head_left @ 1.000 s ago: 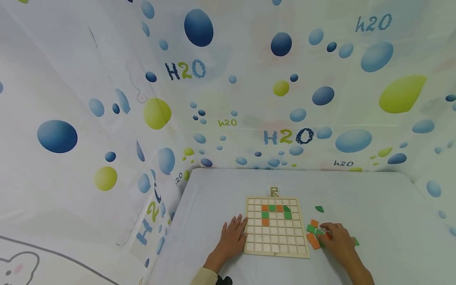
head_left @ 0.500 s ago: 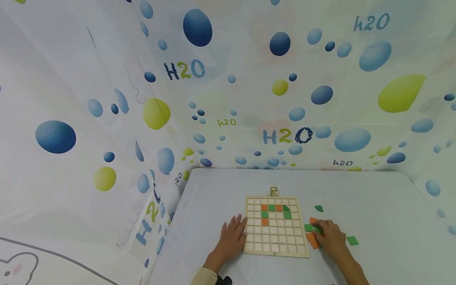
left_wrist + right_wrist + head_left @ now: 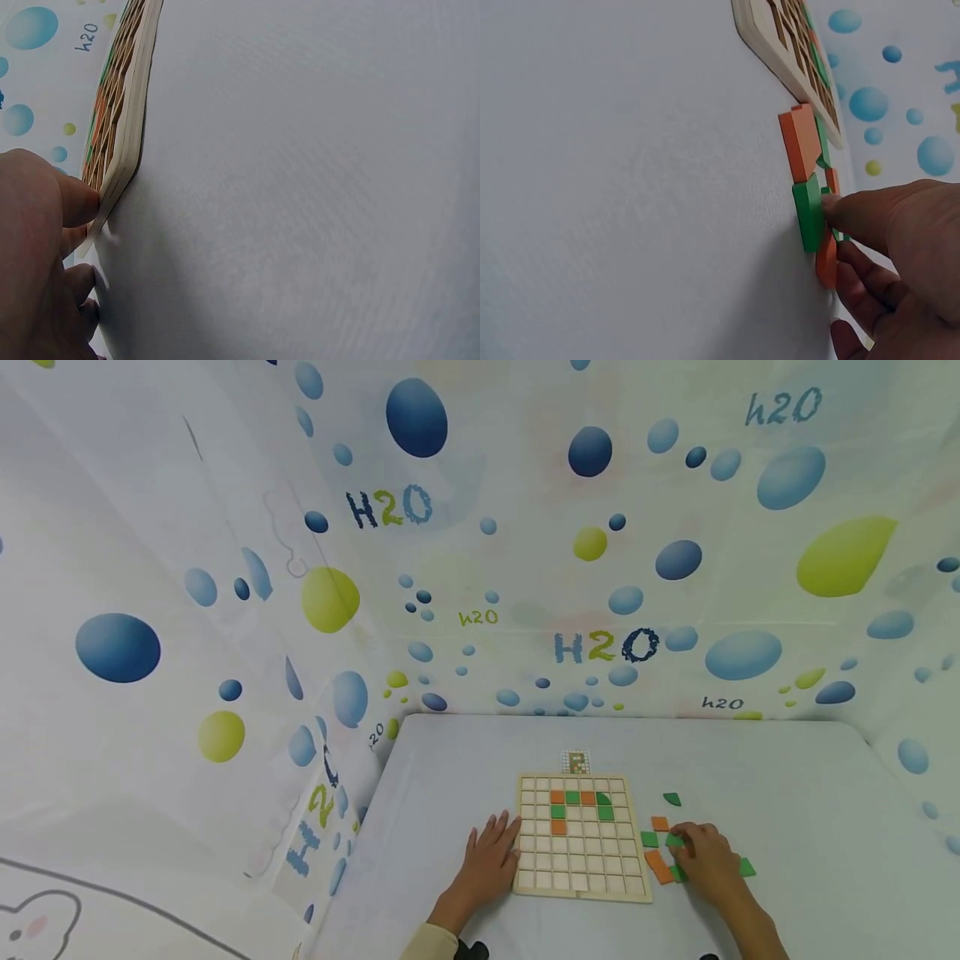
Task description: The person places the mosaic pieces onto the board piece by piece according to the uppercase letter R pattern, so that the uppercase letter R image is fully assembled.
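Shifted toward the counter's (image 3: 810, 793) right edge, the right hand (image 3: 707, 862) bares an orange tile (image 3: 660, 823), its hold on a green tile (image 3: 672, 841) beside the board (image 3: 577, 894) unclear, selection seemingly unfinished, the left hand (image 3: 491, 858) lying spread opposite.

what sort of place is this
Probably an indoor booth or curtained-off corner for tabletop puzzles, though I can't be sure: a sheet printed with bubbles and "H2O" surrounds a white table, where a wooden grid board holds orange and green tiles.
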Demonstrator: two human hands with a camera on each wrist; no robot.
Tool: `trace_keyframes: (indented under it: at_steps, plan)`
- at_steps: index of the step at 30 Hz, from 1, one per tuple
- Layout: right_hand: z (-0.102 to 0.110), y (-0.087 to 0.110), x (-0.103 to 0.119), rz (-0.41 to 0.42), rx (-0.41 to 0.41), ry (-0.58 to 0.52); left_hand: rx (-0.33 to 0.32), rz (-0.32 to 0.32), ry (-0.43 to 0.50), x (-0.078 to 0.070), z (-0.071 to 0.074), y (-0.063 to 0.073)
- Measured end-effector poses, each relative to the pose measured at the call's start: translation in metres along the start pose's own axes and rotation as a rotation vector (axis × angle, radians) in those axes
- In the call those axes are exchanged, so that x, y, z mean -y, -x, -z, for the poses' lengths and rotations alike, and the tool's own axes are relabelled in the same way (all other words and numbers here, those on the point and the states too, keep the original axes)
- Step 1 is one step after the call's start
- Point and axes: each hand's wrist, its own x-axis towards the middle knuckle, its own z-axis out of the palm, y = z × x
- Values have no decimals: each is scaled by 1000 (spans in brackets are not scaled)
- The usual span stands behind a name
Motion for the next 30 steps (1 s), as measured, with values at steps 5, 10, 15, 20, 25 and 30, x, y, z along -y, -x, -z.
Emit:
trace_keyframes:
  at_steps: [5,10,15,20,25,30]
  plan:
    - [0,-3,-3,-28,1,-25,14,10,5,0,1,0]
    - [-1,-7,-3,-29,-16,-43,9,4,8,-1,2,0]
    - [-4,-12,-4,3,-53,-57,4,3,6,-1,2,1]
    - [-7,-20,-4,43,-83,-69,5,2,4,0,2,0]
    - [-9,-30,-3,54,-84,-61,4,-5,-6,0,1,0]
    - [-10,-39,1,56,-84,-58,9,-4,-2,-1,3,-1]
